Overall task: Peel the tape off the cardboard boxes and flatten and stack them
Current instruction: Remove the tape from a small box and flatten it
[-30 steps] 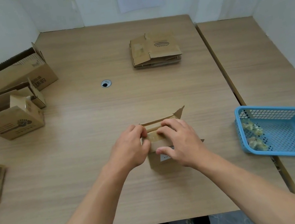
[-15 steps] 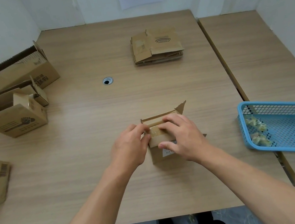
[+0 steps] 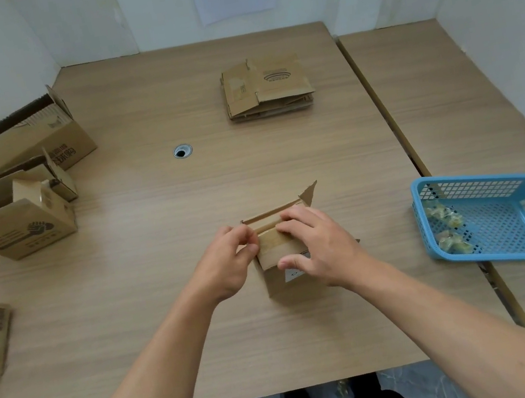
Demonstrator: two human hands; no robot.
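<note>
Where the table (image 3: pixel 158 251) lies nearest the person, a small box (image 3: pixel 276 259) sits between both hands. The left hand (image 3: pixel 227 267) pinches its upper left edge beside the tape strip (image 3: pixel 270 241), and the right hand (image 3: pixel 322 251) grips its top and front. Rightward, a blue basket (image 3: pixel 509 227) holds tape wads (image 3: pixel 444 215) — farther back lies the flattened stack (image 3: pixel 266 85).

A small box (image 3: pixel 279 277) sits centrally on the table (image 3: pixel 170 318), near its front edge. The left hand (image 3: pixel 227 267) is at its left edge and the right hand (image 3: pixel 325 250) is on top. Behind it, near the far wall, lies a stack of flattened boxes (image 3: pixel 267 88). Open boxes (image 3: pixel 14 219) stand along the left edge. To the right, a basket (image 3: pixel 494 181) holds tape wads (image 3: pixel 444 215).
</note>
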